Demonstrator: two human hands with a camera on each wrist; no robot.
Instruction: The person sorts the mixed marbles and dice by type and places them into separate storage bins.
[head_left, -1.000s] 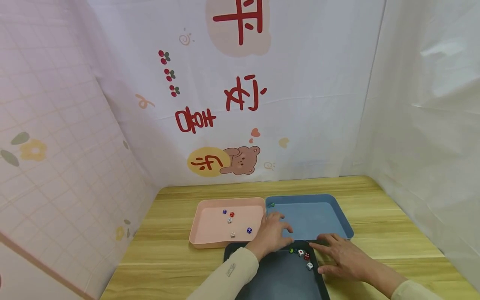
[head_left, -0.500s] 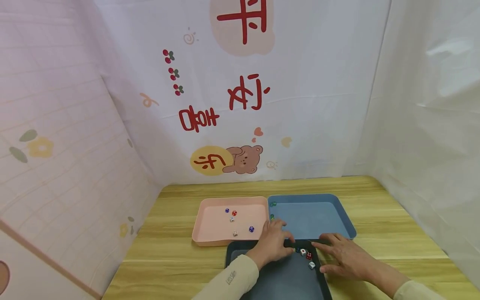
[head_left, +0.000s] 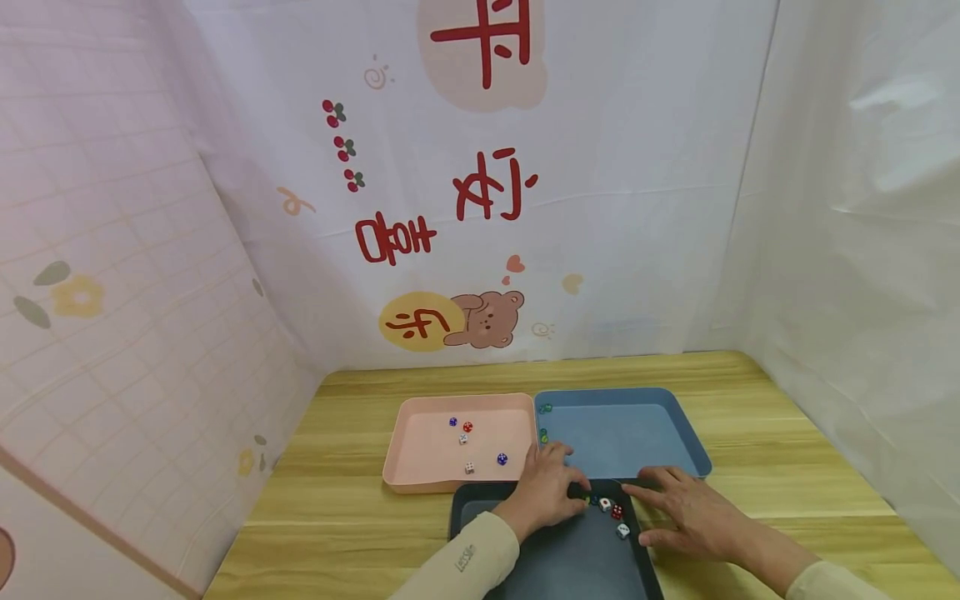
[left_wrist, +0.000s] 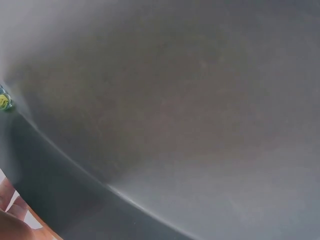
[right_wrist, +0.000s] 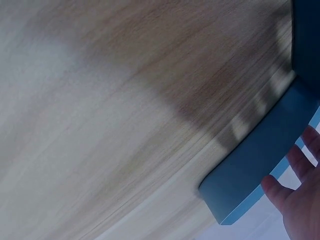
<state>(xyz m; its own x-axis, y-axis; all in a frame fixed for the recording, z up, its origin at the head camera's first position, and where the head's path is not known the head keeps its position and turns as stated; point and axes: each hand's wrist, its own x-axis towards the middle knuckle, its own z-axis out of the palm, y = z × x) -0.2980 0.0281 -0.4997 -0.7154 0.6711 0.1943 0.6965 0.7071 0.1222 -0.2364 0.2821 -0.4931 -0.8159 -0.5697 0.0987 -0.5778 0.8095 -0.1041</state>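
My left hand (head_left: 542,490) reaches over the far side of the black tray (head_left: 573,567), thumb and index finger around a small green die (head_left: 588,500). Most of that die is hidden by the fingertips. Beside it lie white dice (head_left: 605,505) and a red die (head_left: 617,512), with another white die (head_left: 623,531) nearer. My right hand (head_left: 693,518) spreads its fingers at the black tray's right edge. In the right wrist view, its fingers (right_wrist: 274,191) lie along a blue rim. A green and yellow die (left_wrist: 4,102) shows at the left wrist view's edge.
Behind the black tray stand a pink tray (head_left: 420,479) with several blue, red and white dice, and a blue tray (head_left: 622,429) with several green dice along its left wall. Wood tabletop (head_left: 322,508) surrounds them; a printed white curtain (head_left: 637,208) hangs behind.
My left hand has come nearer from the blue tray's edge down to the green die in the black tray. Another green die now shows in the blue tray. My right hand stays put.
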